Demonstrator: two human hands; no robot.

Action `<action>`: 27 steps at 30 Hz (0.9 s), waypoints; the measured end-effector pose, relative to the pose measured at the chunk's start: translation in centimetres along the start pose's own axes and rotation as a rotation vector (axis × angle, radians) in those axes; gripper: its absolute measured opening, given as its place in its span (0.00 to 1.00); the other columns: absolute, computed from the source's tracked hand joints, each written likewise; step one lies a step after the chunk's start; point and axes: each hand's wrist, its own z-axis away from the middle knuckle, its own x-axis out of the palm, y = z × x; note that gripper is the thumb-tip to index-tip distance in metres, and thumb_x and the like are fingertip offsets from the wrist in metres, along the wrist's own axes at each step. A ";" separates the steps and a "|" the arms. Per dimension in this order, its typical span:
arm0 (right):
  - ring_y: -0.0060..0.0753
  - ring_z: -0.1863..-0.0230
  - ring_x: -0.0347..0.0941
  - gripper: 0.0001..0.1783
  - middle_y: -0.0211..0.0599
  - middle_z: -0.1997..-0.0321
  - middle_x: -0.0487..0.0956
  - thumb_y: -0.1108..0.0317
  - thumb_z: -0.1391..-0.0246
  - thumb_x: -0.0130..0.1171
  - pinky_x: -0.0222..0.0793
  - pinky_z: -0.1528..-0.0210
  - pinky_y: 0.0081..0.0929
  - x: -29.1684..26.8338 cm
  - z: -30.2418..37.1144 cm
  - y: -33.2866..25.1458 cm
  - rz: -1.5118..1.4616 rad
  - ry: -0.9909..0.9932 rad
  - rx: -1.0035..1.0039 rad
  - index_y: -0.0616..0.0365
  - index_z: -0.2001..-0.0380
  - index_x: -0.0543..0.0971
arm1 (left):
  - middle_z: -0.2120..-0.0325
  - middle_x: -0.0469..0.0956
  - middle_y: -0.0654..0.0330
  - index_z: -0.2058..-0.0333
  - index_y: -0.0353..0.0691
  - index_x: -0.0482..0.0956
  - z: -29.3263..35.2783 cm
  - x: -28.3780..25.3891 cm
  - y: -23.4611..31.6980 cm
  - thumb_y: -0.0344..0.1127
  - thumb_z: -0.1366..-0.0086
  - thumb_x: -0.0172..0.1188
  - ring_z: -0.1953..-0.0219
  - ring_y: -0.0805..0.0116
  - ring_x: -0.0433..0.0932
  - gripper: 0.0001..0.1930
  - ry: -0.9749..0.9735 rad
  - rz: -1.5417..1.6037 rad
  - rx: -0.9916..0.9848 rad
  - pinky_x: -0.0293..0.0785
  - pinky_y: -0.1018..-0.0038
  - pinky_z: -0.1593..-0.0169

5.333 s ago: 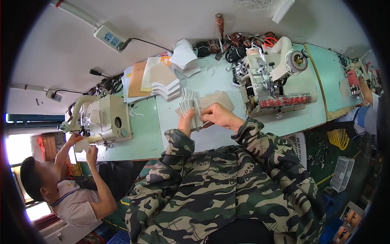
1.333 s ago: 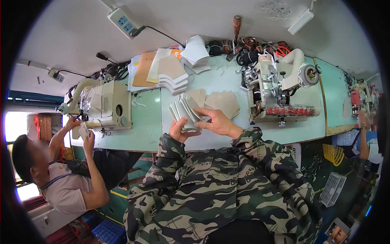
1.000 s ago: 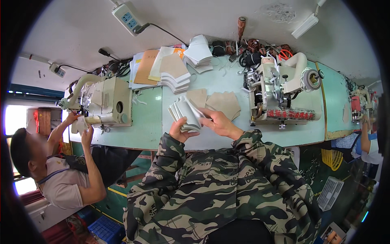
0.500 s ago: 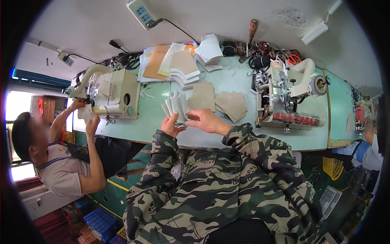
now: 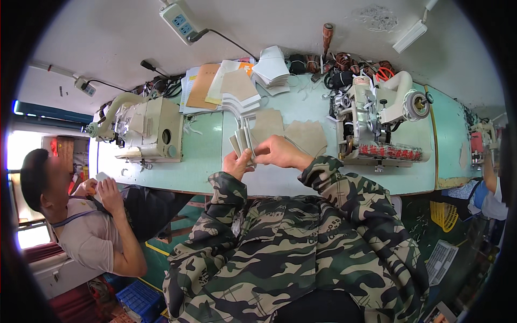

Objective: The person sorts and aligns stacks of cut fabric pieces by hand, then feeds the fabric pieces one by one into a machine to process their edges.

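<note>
A small bundle of white and beige cut pieces (image 5: 242, 138), fanned into several upright layers, is pinched in my left hand (image 5: 235, 164) above the table's near edge. From the other side my right hand (image 5: 283, 153) closes on the right edge of that same bundle; its fingertips are partly hidden behind the layers. Just beyond my hands, flat beige pieces (image 5: 306, 135) lie on the table, with another beige piece (image 5: 269, 123) beside them. Further back rests a stack of white pieces with a beige top (image 5: 239, 86).
A cream machine (image 5: 161, 132) stands left and another machine (image 5: 371, 121) right on the pale green table (image 5: 202, 175). White sheets (image 5: 271, 67), papers and cables line the wall. A co-worker (image 5: 89, 226) sits at left; another person (image 5: 490, 196) is at far right.
My hands have shifted slightly right with the bundle, whose layers are now closer together and more upright. The co-worker's hands have come away from the left machine, down toward the body.
</note>
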 end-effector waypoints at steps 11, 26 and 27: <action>0.24 0.69 0.78 0.15 0.37 0.69 0.83 0.63 0.46 0.62 0.76 0.64 0.24 -0.1 0.7 0.4 -0.383 -0.032 0.037 0.65 0.62 0.82 | 0.71 0.79 0.58 0.57 0.32 0.76 0.1 0.3 0.1 0.53 0.35 0.57 0.72 0.71 0.79 0.25 -0.011 -0.021 -0.010 0.78 0.76 0.73; 0.28 0.66 0.79 0.15 0.38 0.67 0.82 0.65 0.43 0.57 0.78 0.63 0.26 0.6 1.0 1.7 -0.454 -0.065 0.079 0.67 0.62 0.82 | 0.70 0.80 0.57 0.58 0.32 0.76 0.3 0.8 -0.3 0.52 0.35 0.57 0.71 0.70 0.80 0.24 -0.022 -0.127 0.033 0.79 0.75 0.73; 0.28 0.66 0.79 0.15 0.38 0.67 0.82 0.65 0.43 0.57 0.78 0.63 0.26 0.6 1.0 1.7 -0.440 -0.063 0.099 0.67 0.62 0.82 | 0.70 0.80 0.57 0.58 0.32 0.76 0.3 0.8 -0.2 0.52 0.35 0.57 0.71 0.70 0.80 0.24 -0.035 -0.126 0.014 0.79 0.75 0.73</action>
